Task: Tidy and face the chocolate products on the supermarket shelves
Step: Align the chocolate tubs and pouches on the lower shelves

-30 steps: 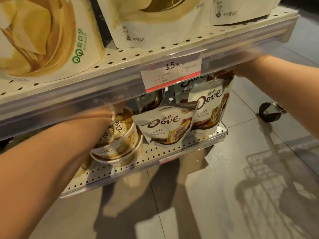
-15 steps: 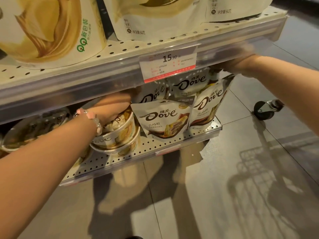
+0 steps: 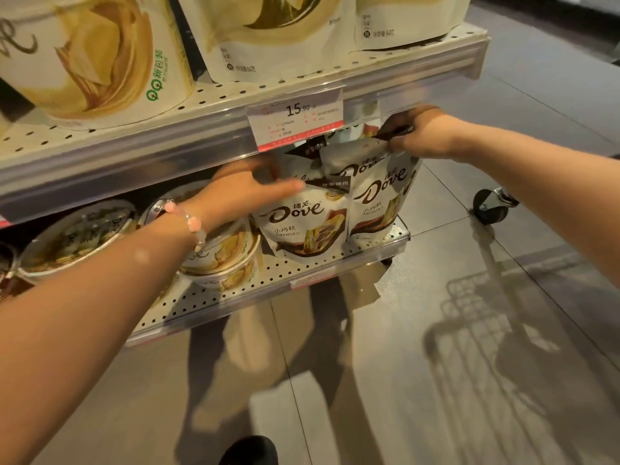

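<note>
Risk: our right hand (image 3: 424, 135) pinches the rear Dove pouch (image 3: 379, 169) by its top while the left hand (image 3: 250, 193), fingers straight, steadies the front pouch (image 3: 302, 223); a tug could topple both off the shelf (image 3: 335, 263).

Under your right hand (image 3: 423, 135) the pouch (image 3: 379, 193) is glossy, crinkled plastic film. Beneath your left hand (image 3: 250, 193) sit shiny plastic-lidded tubs (image 3: 221, 253) on a matt, perforated metal shelf (image 3: 268, 283).

Three large cream-and-gold pouches (image 3: 100, 58) on upper shelf. At least three white-and-brown Dove chocolate pouches (image 3: 302, 226) below; further ones possibly hidden. Three round Dove tubs (image 3: 224, 260). One price label (image 3: 297, 117).
</note>
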The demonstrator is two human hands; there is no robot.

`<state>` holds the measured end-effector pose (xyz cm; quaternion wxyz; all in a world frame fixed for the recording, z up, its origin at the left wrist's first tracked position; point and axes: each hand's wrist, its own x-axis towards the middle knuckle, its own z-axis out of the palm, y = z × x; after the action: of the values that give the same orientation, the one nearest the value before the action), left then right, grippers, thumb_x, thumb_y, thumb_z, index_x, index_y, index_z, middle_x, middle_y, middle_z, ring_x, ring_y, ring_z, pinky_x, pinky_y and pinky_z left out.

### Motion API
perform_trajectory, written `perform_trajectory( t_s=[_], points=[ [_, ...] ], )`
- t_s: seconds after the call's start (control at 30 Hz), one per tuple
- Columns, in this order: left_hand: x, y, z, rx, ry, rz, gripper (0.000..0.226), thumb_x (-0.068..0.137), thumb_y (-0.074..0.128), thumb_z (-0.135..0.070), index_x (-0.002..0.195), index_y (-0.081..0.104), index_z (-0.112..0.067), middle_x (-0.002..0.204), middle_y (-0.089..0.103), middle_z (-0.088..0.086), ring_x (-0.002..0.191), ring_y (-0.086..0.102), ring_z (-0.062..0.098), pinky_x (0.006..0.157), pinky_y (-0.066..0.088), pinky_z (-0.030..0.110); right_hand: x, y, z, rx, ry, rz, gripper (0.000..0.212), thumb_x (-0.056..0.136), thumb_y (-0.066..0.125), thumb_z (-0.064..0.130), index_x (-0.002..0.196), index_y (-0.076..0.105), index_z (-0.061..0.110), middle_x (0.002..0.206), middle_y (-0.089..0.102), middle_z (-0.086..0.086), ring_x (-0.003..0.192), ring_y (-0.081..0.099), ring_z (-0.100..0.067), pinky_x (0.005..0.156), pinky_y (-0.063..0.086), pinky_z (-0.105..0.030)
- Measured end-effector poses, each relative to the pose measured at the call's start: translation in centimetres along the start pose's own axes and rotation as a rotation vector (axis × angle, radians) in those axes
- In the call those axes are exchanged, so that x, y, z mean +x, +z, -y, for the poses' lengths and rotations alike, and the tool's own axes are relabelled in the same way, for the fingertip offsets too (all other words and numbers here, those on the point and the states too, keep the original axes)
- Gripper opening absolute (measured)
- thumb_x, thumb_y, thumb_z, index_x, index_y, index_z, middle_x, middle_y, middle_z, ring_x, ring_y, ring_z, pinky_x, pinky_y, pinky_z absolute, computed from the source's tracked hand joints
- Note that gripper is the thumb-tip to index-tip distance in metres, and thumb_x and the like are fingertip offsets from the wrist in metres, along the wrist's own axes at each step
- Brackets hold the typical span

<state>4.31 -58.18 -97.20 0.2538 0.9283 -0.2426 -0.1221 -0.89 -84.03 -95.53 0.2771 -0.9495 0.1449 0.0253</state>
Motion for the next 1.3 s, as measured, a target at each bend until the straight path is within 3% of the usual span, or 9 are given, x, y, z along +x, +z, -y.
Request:
perform_trajectory(
  t_s=[0.07,0.17,0.27,0.43,0.57,0.7,0.83,0.93,1.3],
  points=[
    [-0.1,0.4,0.1,0.156,0.016,0.003,0.059,0.075,0.064,-0.057,0.122,0.053,-0.023,0.131,0.048,-0.003,0.121,0.043,0.016,0.095,0.034,0.029,-0.4,0.2,0.0,0.041,-0.019,0.016,0.040,0.087,0.060,0.031,0.126,0.053,0.021,0.122,0.056,-0.006,0.113,0.053,-0.027,0.090,0.047,-0.036],
    [0.6,0.9,0.1,0.120,0.017,-0.079,0.040,0.085,0.061,-0.039,0.119,0.055,-0.019,0.127,0.052,0.001,0.115,0.047,0.016,0.089,0.036,0.025,-0.9,0.0,-0.3,0.117,-0.040,0.107,0.064,0.079,0.065,0.046,0.134,0.044,0.022,0.131,0.051,-0.006,0.117,0.050,-0.027,0.096,0.045,-0.038],
    [1.3,0.8,0.3,0.100,-0.016,-0.102,0.035,0.089,0.058,-0.033,0.120,0.055,-0.017,0.125,0.054,0.002,0.113,0.049,0.017,0.088,0.035,0.024,-0.9,0.2,-0.4,0.023,-0.062,0.137,0.072,0.077,0.071,0.034,0.139,0.038,0.020,0.137,0.047,-0.006,0.121,0.048,-0.028,0.097,0.045,-0.040],
    [1.2,1.2,0.0,0.171,-0.013,-0.074,0.035,0.094,0.049,-0.032,0.122,0.053,-0.012,0.118,0.053,0.005,0.095,0.044,0.013,0.081,0.036,0.026,-0.1,1.3,0.4,-0.183,-0.085,-0.023,0.048,0.083,0.065,0.018,0.128,0.050,0.014,0.122,0.058,-0.011,0.109,0.056,-0.029,0.091,0.050,-0.038],
    [0.9,1.2,0.1,0.164,-0.019,-0.125,0.036,0.093,0.051,-0.032,0.123,0.052,-0.012,0.121,0.053,0.006,0.106,0.050,0.018,0.082,0.036,0.025,-0.4,1.6,0.4,-0.192,-0.074,-0.062,0.029,0.084,0.065,0.020,0.111,0.064,0.009,0.111,0.062,-0.010,0.102,0.058,-0.028,0.090,0.049,-0.037],
    [0.7,1.2,-0.3,0.157,-0.031,-0.134,0.036,0.093,0.052,-0.030,0.123,0.052,-0.012,0.120,0.054,0.005,0.106,0.050,0.018,0.081,0.037,0.025,-0.7,1.6,0.4,-0.176,-0.084,-0.062,0.025,0.084,0.065,0.021,0.107,0.066,0.011,0.107,0.064,-0.008,0.100,0.058,-0.026,0.088,0.050,-0.037],
    [0.5,1.6,-0.5,0.159,-0.031,-0.130,0.029,0.094,0.050,-0.025,0.119,0.057,-0.012,0.099,0.049,-0.003,0.090,0.041,0.009,0.077,0.034,0.023,-0.9,1.7,0.3,-0.138,-0.098,-0.108,0.022,0.083,0.067,0.020,0.101,0.068,0.010,0.102,0.066,-0.010,0.096,0.061,-0.027,0.087,0.052,-0.039],
    [0.5,1.7,-0.4,0.176,-0.018,-0.170,0.028,0.094,0.050,-0.023,0.117,0.059,-0.009,0.110,0.058,0.004,0.090,0.042,0.008,0.078,0.034,0.022,-1.0,2.2,0.3,-0.119,-0.115,-0.121,0.017,0.083,0.067,0.019,0.098,0.069,0.010,0.093,0.065,-0.006,0.090,0.061,-0.024,0.079,0.051,-0.034],
    [-0.1,1.3,-0.1,0.228,0.000,-0.177,0.039,0.089,0.057,-0.026,0.124,0.051,-0.011,0.122,0.054,0.005,0.102,0.047,0.016,0.077,0.035,0.023,-0.7,2.2,1.1,-0.271,-0.151,-0.074,0.043,0.086,0.062,0.021,0.128,0.051,0.017,0.120,0.059,-0.008,0.105,0.056,-0.027,0.080,0.046,-0.032]
  ],
)
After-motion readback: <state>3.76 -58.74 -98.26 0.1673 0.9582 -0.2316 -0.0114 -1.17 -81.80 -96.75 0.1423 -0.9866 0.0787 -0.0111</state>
